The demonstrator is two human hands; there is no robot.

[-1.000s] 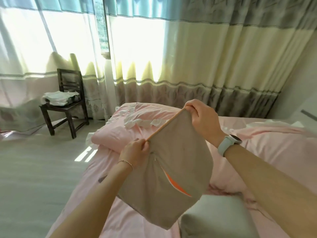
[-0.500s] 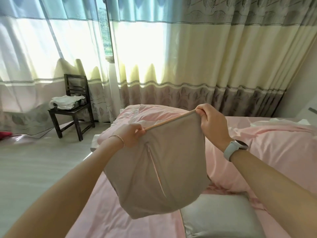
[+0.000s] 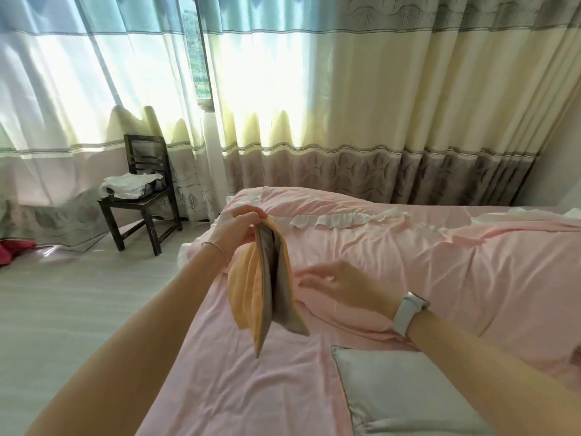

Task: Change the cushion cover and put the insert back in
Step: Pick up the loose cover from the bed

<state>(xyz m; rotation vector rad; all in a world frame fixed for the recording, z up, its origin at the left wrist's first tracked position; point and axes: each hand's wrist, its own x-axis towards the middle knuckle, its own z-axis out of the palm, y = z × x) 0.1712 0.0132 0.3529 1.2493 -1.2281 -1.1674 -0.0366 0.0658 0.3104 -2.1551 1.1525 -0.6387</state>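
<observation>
Above the near-left part of the pink bed (image 3: 408, 262), the left hand (image 3: 237, 226) is now pinching the cushion cover (image 3: 270, 287) alone by its top edge. A moment ago both hands were stretching that edge taut; now the cover is hanging limp, grey faces folding together and orange showing. The right hand (image 3: 349, 286) is hovering just right of it, fingers spread, holding nothing. Judging by this, it is freeing itself for the grey insert (image 3: 405, 394) lying near right on the bed.
</observation>
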